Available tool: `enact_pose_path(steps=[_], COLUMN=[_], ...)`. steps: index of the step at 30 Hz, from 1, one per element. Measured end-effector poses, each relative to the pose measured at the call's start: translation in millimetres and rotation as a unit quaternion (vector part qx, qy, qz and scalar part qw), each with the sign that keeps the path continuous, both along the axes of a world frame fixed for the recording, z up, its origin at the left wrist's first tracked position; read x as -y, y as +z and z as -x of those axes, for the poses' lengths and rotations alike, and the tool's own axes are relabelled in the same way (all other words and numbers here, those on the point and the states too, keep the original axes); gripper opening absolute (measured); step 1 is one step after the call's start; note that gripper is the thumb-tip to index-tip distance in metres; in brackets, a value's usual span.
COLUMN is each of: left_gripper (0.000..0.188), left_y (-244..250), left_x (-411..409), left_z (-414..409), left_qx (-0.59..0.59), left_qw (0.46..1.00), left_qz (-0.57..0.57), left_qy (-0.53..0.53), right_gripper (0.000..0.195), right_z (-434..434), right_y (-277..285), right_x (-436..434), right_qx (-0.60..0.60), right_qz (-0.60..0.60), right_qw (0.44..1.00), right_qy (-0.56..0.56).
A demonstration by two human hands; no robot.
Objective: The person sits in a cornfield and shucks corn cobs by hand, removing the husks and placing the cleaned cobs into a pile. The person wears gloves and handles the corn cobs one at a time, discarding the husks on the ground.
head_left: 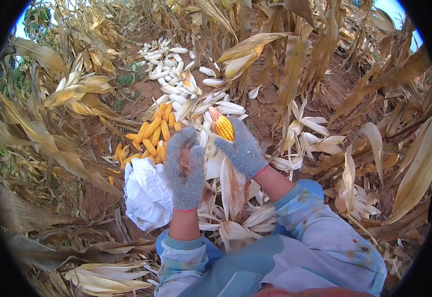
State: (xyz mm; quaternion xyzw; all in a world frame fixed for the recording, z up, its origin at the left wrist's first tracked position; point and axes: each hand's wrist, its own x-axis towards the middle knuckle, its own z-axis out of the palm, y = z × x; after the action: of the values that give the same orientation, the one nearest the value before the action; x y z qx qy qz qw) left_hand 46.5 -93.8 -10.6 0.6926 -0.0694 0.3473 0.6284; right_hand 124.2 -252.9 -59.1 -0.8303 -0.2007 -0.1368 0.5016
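My right hand, in a grey knit glove, grips a husked ear of yellow corn with a reddish end pointing up and away. To its left my left hand, gloved alike, is turned palm up with its fingers loosely curled. A tuft of reddish corn silk lies on that palm. Below and between the hands, pale stripped corn husks cover the ground before me. Beside my left hand is a heap of bare yellow corn ears.
A crumpled white woven sack lies left of my left wrist. Beyond the yellow heap stretches a pile of ears in pale husks. Dry corn stalks stand ahead and to both sides. Reddish soil shows between them.
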Motion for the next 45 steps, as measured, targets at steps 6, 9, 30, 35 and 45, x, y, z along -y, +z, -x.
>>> enact_pose_path(steps=[6, 9, 30, 35, 45], left_gripper=[0.033, 0.032, 0.035, 0.018, 0.012], left_y=[-26, -28, -11, -20, 2], left_x=[3, 0, -51, -49, -3], left_z=[-14, -13, -23, -32, -12], left_qx=[-0.221, -0.256, -0.091, -0.057, -0.057], left_qw=[0.969, 0.959, 0.972, 0.977, 0.941], left_qz=[0.087, 0.100, 0.186, 0.179, 0.333], left_qy=[-0.069, -0.073, 0.107, 0.097, -0.025], right_gripper=[0.056, 0.055, 0.029, 0.030, 0.087], right_z=[30, 31, 31, 32, 38], right_y=[22, 24, 20, 7, 13], right_x=[-13, -9, 1, -1, -15], right_qx=[0.094, 0.059, 0.187, -0.021, -0.133], right_qz=[0.076, 0.068, 0.083, -0.074, -0.024], right_qw=[0.985, 0.986, 0.950, 0.936, 0.934], right_qy=[0.121, 0.138, 0.238, 0.344, 0.332])
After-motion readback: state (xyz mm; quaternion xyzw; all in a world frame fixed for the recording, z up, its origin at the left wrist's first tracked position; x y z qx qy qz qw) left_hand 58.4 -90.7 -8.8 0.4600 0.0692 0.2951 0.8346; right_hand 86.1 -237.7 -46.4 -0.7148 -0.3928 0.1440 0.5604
